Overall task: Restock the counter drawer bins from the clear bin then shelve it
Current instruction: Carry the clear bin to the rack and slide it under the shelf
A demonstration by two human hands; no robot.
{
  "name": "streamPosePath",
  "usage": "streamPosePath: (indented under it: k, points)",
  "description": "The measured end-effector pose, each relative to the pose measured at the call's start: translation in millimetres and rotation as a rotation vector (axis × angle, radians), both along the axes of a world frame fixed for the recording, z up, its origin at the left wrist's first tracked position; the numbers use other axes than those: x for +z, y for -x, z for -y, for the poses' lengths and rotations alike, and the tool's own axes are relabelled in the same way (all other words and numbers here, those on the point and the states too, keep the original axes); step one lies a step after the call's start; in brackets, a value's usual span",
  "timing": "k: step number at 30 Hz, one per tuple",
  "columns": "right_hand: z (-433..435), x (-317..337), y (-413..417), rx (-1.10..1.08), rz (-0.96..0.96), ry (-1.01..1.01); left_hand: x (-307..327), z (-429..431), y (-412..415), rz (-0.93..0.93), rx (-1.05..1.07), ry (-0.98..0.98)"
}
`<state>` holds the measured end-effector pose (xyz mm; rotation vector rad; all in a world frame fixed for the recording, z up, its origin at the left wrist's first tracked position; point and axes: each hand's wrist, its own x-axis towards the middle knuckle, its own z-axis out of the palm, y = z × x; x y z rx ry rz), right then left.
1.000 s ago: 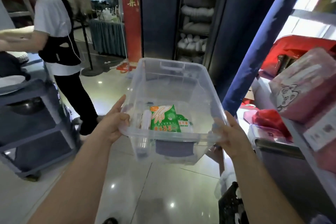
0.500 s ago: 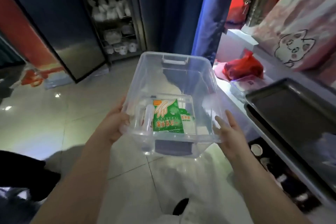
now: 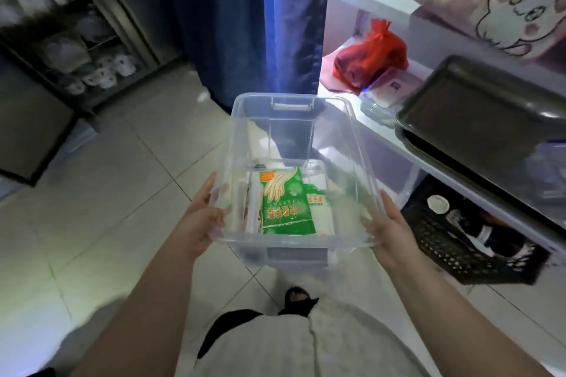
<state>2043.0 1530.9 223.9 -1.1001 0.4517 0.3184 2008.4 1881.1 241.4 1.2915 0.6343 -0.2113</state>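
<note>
Clear bin (image 3: 298, 144) held in mid-air above the tiled floor (image 3: 101, 193), just left of the white shelf unit (image 3: 379, 6), left hand (image 3: 199, 220) clamped on its near-left rim and right hand (image 3: 389, 228) on its near-right rim, thumbs on the rim. Inside, at the near end: a green glove packet (image 3: 286, 202), a clear roll (image 3: 253, 208) beside it, a white packet (image 3: 321, 214) partly beneath. On the shelves at right, a red bag (image 3: 372, 58) and a dark tray (image 3: 487, 110); below, a black crate (image 3: 468, 239).

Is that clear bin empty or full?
Nearly empty: the clear bin holds only a green packet and few flat items near the hands.
</note>
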Motion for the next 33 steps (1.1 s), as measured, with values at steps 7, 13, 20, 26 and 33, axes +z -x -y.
streamPosePath:
  k: [7,13,20,26,33]
  points:
    - [-63,-22,-3,-0.24,-0.125,0.046,-30,-59,-80,-0.097,-0.226,0.002]
    - [-128,-31,10,-0.577,-0.203,-0.018,-46,-103,-146,-0.134,-0.479,0.027]
    - [-176,-34,10,-0.777,-0.3,0.011,-67,-116,-204,-0.214,-0.632,0.02]
    - [-165,-68,-17,-0.819,-0.362,-0.081,-101,-92,-244,-0.315,-0.683,-0.042]
    - [-115,-125,-56,-0.691,-0.417,-0.054,-137,-43,-293,-0.316,-0.687,-0.078]
